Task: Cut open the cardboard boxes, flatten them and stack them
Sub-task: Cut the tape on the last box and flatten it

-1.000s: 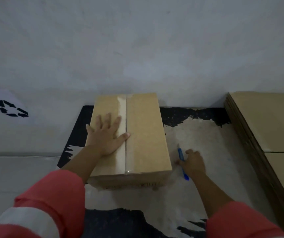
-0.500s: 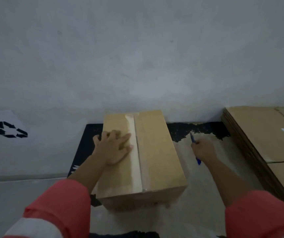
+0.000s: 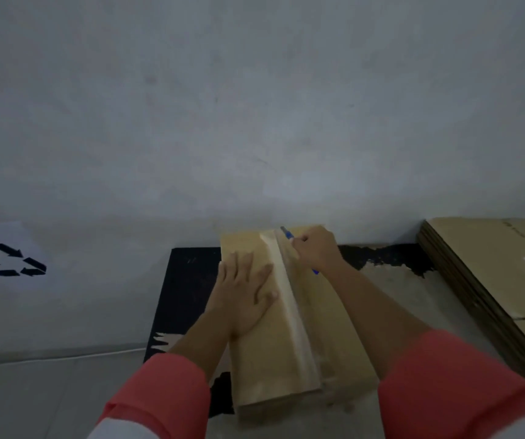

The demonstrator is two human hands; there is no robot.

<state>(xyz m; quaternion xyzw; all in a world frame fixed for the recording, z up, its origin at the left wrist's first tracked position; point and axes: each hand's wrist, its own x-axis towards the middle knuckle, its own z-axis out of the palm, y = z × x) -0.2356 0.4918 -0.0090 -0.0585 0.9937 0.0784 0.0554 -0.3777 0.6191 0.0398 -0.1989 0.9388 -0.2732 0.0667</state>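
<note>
Cardboard, taped shut: the box sits whole on the worn black mat, so I judge the cutting has barely begun. The left hand lies flat on the box's top, left of the tape seam, fingers straight and pressing. The right hand is at the box's far end, fingers curled round the blue cutter, its tip by the seam's far end. Right of the box, well apart, I see a stack of flattened boxes, already done. Slitting, flattening and stacking this one remain.
</note>
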